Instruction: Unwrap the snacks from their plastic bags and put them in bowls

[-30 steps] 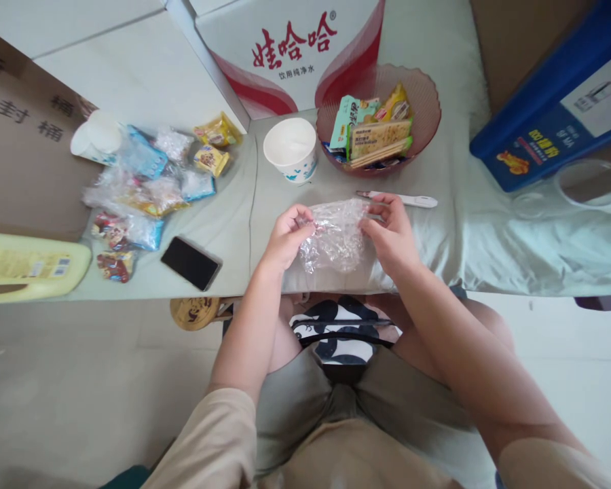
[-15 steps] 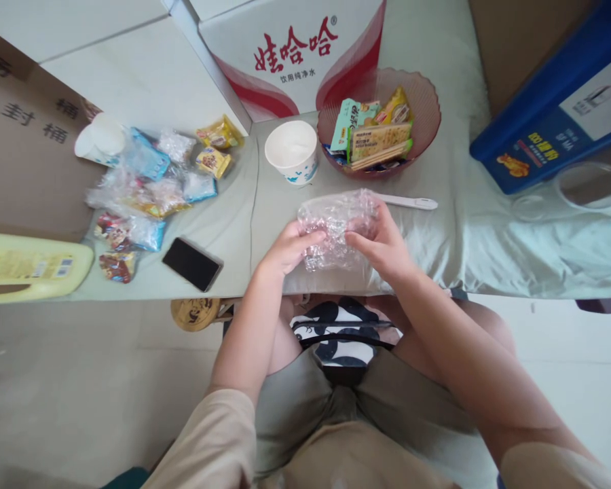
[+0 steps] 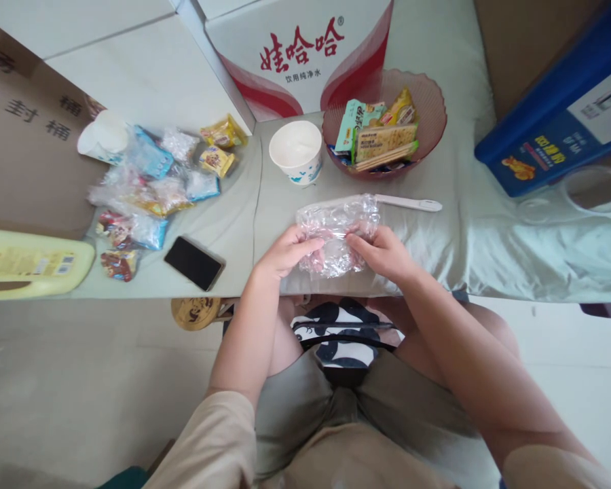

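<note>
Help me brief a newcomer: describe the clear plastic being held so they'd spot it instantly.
Find the big red-lettered box, then the upright paper cup in front of it. Closer in, the left hand and right hand hold the plastic: crinkled and transparent, unlike the opaque cup.

- We seem to be in a home.
- We see a pale cloth (image 3: 240,268) draped over the tabletop.
- We notice a pink scalloped bowl (image 3: 432,125) of packaged snacks (image 3: 387,139) beside a drinking-water carton (image 3: 305,64).
- We spot a phone (image 3: 194,263) and a pale tiled floor (image 3: 106,360).

White carton (image 3: 305,61) reads "娃哈哈"; brown carton (image 3: 30,156) reads "密封桶".
</note>
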Motion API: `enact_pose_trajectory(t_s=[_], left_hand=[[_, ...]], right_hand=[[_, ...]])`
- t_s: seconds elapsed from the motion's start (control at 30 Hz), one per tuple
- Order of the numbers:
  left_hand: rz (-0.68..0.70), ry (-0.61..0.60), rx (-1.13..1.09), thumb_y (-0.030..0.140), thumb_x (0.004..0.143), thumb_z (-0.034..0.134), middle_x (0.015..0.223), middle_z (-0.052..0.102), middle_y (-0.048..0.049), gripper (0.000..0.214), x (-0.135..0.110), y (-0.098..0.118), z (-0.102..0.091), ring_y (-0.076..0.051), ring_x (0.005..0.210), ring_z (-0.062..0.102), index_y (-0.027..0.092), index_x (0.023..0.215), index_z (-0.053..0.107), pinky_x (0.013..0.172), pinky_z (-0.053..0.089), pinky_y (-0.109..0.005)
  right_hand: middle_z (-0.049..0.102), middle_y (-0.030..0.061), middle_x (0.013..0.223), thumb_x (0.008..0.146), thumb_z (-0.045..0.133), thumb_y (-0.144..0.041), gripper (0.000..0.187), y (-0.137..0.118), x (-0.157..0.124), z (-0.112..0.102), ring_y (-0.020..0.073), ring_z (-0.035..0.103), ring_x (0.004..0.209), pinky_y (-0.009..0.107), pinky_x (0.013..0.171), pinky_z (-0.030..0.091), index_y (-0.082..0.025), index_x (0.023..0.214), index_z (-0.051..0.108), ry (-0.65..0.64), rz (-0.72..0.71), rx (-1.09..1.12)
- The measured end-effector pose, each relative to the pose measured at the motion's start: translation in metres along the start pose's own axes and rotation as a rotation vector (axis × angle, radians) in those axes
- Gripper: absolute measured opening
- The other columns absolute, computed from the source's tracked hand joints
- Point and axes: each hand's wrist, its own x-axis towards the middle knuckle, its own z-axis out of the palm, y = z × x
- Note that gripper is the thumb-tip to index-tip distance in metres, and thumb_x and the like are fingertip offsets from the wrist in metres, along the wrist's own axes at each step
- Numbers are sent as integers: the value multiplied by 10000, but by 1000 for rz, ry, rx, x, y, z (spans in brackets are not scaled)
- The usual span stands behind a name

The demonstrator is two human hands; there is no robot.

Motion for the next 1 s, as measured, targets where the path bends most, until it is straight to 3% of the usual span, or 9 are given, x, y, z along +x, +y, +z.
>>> enact_pose_trajectory(t_s=[0.13,0.27,0.4,0.57,0.67,0.73,0.87,1.0], left_hand=[[28,134,-198,301,656,820,568,664,33,384,-2,5,2,-153,480,649,174,979,654,452,516,-233],[24,147,-307,253,636,791,573,646,19,248,0,7,1,-172,517,684,179,785,608,471,556,-259],[58,105,-360,387,698,777,539,605,12,255,3,7,-1,-189,525,686,185,738,628,492,573,-287],[52,111,-267,531,771,752,644,666,-8,362,9,4,0,-149,567,677,179,731,677,546,572,-264],[-1,100,-209,653,836,653,596,627,-14,508,12,3,-1,-134,520,633,176,661,661,524,538,-253],[-1,109,-180,696,833,623,552,582,-11,567,13,2,-3,-113,478,575,174,610,637,482,486,-234],[86,127,-122,431,665,836,607,560,34,332,10,4,-1,-60,491,494,170,678,631,450,385,-175],[111,127,-155,248,612,826,706,562,69,338,7,6,3,-55,551,510,196,853,595,504,413,-167]], right_hand=[[574,-86,536,801,709,-442,296,2,0,3,112,514,456,254,478,425,-233,991,618,55,-83,256],[587,-54,588,734,730,-451,271,0,0,5,117,524,472,270,461,462,-245,796,565,99,-87,478],[565,-16,587,726,696,-587,366,-5,1,0,150,547,511,314,506,501,-243,738,574,64,-66,513],[537,33,578,779,502,-855,638,0,5,-4,166,507,538,319,513,429,-242,615,569,189,-6,383],[535,22,561,822,587,-734,561,5,6,-4,138,449,531,297,516,337,-228,580,586,248,-6,297],[556,10,584,819,666,-586,438,6,5,-3,120,434,543,285,524,300,-215,593,611,211,-15,262],[564,-38,632,738,738,-438,256,0,2,-1,102,454,543,263,528,318,-219,767,609,100,5,324],[563,-96,655,651,785,-341,519,0,3,0,106,486,522,250,522,350,-273,1083,505,124,14,408]])
